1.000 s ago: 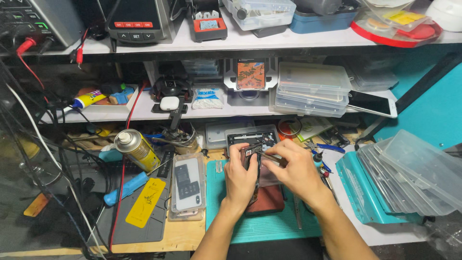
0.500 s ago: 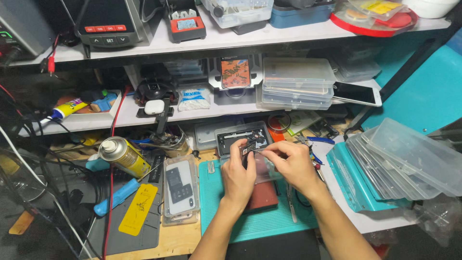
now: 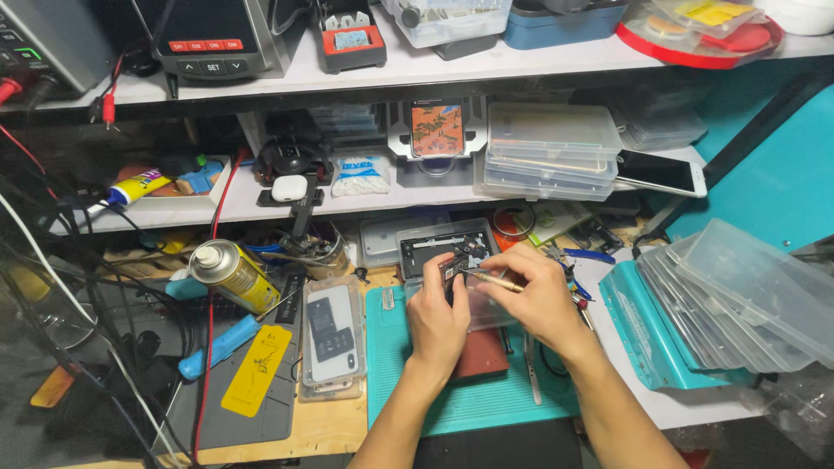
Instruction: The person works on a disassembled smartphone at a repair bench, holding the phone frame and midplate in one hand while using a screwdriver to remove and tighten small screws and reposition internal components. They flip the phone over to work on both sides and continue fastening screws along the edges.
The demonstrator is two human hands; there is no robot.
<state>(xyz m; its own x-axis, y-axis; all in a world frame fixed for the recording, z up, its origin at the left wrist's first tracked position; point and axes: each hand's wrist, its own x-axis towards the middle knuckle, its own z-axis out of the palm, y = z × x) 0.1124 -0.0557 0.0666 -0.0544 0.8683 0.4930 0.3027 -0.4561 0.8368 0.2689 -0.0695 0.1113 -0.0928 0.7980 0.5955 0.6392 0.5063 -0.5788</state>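
My left hand (image 3: 437, 320) pinches a small dark circuit part (image 3: 454, 267) and holds it up over the teal work mat (image 3: 495, 408). My right hand (image 3: 532, 295) grips a thin gold-handled tool (image 3: 493, 278) whose tip touches that part. Under the hands lie an opened phone body (image 3: 443, 245) in a clear tray and a dark red slab (image 3: 482, 358) on the mat.
A clear box with phone back covers (image 3: 331, 337) lies left of the mat, next to a yellow spray can (image 3: 232, 276), a blue-handled tool (image 3: 219, 346) and cables. Stacked clear plastic cases (image 3: 747, 300) fill the right side. Shelves behind hold boxes, a white phone (image 3: 662, 174) and instruments.
The view has shifted slightly, so the bench sits a little lower and farther left in frame. Both hands remain together over the phone, the tool tip still at the small part.
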